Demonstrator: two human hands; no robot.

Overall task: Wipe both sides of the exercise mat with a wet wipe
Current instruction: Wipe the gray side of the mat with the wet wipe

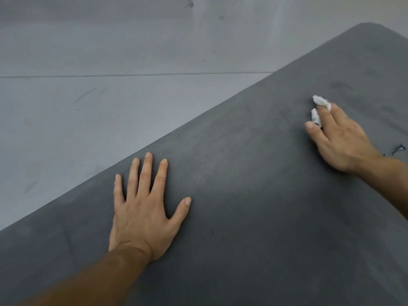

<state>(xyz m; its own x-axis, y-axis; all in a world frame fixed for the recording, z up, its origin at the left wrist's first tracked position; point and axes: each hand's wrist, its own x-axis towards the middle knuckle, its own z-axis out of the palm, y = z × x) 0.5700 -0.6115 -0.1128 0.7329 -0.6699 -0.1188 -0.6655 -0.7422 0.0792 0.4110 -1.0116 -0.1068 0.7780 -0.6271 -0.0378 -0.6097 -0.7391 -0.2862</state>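
A dark grey ribbed exercise mat (254, 195) lies flat on the floor and fills the lower right of the head view. My left hand (143, 208) rests flat on the mat near its left edge, fingers straight and spread. Farther up the mat, my right hand (340, 138) presses a crumpled white wet wipe (318, 107) onto the surface with straight fingers. Most of the wipe is hidden under those fingers; bits show at the fingertips. Darker damp patches mark the mat beyond the right hand.
A smooth grey floor (110, 85) with a thin seam and a few scuff marks lies to the left of and beyond the mat. A small tear or dark scrap (398, 149) shows on the mat near my right wrist.
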